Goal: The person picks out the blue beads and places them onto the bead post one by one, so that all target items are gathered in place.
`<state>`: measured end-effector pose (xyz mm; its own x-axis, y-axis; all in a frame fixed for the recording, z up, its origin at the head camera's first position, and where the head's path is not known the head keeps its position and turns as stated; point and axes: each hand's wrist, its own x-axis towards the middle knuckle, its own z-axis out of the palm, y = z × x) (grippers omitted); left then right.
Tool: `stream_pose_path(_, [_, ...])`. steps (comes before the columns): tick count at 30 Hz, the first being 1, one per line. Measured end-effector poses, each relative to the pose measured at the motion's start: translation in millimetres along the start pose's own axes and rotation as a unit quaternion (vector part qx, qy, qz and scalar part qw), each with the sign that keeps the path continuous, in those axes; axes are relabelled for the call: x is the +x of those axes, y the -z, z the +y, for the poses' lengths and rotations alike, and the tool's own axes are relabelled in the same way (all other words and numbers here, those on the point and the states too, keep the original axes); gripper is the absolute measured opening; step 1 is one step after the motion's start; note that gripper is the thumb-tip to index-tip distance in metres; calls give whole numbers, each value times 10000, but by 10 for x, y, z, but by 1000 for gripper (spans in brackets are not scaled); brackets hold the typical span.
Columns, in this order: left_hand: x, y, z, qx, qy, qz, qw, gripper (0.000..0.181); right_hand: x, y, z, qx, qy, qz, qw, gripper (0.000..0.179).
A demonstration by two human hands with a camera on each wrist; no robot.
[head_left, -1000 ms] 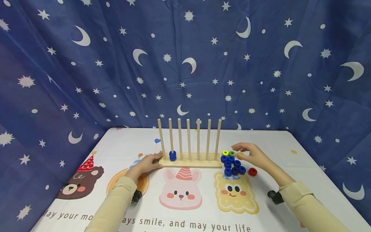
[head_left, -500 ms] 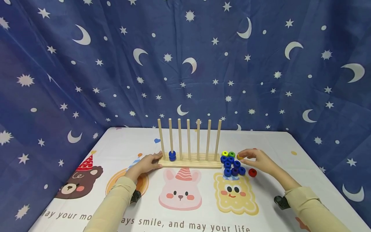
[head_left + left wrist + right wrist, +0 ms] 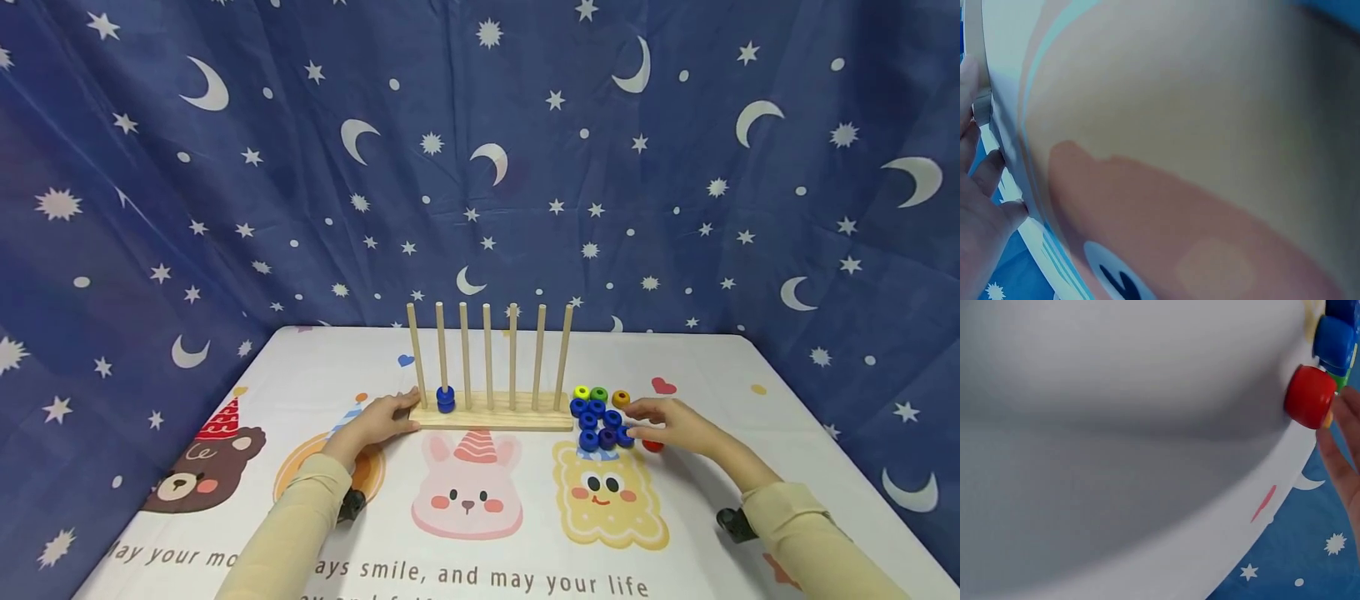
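A wooden peg rack (image 3: 495, 422) with several upright pegs stands mid-table. Two blue beads (image 3: 446, 400) are stacked low on its second peg from the left. My left hand (image 3: 375, 422) holds the rack's left end, thumb at the front and fingers at the back. To the right, my right hand (image 3: 678, 427) hovers with thumb and fingers apart, nothing between them. It is nearest the red bead (image 3: 1310, 397), which it partly covers in the head view. Beside its fingertips lie several loose blue beads (image 3: 588, 439).
Behind the blue beads lie a yellow bead (image 3: 581, 392), a green bead (image 3: 598, 395) and an orange bead (image 3: 621, 399). The white printed tablecloth (image 3: 525, 492) reaches back to a dark blue curtain (image 3: 405, 167) with moons and stars.
My right hand has moved from beside the green bead, past the orange one, toward the front and over the red bead. The orange bead now shows fully. My left hand stays at the rack.
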<state>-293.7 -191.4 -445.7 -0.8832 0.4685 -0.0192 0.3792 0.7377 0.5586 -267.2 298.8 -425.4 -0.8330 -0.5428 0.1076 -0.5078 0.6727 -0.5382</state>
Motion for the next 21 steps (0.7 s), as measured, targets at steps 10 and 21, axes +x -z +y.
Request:
stream_pose_path(10, [-23,-26,-2,-140,23,12,9999,61,2,-84,7,-496,-125,-517,9974,45])
stream_pose_path(21, [-7,2,18,3,26,43,10000,60,14,-215,41,-502,-603,-40,9969,40])
